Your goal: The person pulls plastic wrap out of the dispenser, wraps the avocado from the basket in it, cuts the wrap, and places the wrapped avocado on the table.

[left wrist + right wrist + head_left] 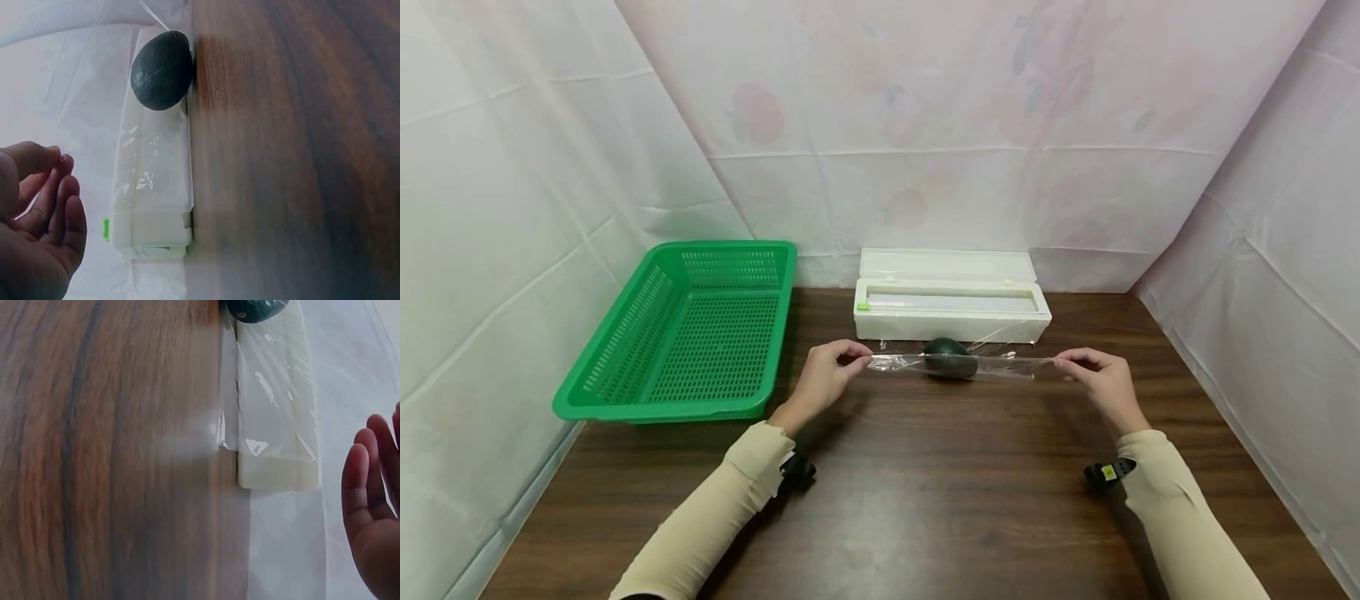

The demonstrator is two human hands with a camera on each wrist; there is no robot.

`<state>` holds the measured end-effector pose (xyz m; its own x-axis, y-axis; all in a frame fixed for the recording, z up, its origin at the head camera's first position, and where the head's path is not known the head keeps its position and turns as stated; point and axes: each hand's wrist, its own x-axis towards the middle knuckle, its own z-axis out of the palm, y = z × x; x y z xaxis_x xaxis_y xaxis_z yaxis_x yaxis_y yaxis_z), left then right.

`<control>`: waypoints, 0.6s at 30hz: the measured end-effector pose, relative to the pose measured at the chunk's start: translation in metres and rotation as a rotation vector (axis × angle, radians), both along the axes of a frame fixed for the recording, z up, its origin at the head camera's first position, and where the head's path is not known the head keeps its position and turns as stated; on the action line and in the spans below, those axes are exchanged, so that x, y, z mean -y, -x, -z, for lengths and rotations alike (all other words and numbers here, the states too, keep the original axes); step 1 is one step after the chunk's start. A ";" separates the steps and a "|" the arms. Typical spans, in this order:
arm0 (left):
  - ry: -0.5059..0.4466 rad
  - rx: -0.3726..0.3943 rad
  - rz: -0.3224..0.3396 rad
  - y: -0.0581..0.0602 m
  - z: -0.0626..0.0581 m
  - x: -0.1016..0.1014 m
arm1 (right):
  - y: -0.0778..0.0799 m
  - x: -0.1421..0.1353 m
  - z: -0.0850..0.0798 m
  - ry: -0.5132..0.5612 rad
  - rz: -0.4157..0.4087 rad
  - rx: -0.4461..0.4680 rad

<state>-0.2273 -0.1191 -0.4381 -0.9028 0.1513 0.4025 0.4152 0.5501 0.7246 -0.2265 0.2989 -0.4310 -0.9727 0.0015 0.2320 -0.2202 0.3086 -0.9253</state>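
Between your two hands, over the brown table [925, 500], a strip of clear plastic film [1000, 365] is drawn nearly straight, on the near side of the white box [940, 325]. Your left hand [827, 373] pinches one end of its edge with thumb and fingers, and your right hand [1101, 379] pinches the other end in a similar way. This film should be very light and soft, probably clingy, so it may fold on itself or tear if you pull too strongly; its corners seem the best places to hold, with even tension. The dark oval fruit [162, 72] lies between your hands, seen partly through the film; whether the two touch, I cannot tell. It looks firm and smooth, so it may roll, and is better taken by both sides. Your arms [715, 508] come forward from the near edge, spread apart, with the fingertips turned inward.
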 end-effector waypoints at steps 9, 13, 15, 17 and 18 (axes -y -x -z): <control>-0.022 0.035 -0.017 0.006 0.004 -0.001 | 0.006 0.006 0.005 0.199 -0.023 0.008; -0.044 0.052 -0.030 0.008 0.004 -0.001 | 0.009 0.011 0.004 0.276 -0.025 0.041; -0.051 0.050 -0.032 0.010 0.004 0.000 | 0.012 0.013 0.004 0.344 -0.037 0.054; -0.056 0.045 -0.032 0.012 0.002 0.000 | 0.014 0.015 0.003 0.412 -0.056 0.065; -0.055 0.043 -0.033 0.013 0.002 0.000 | 0.016 0.016 0.003 0.445 -0.064 0.067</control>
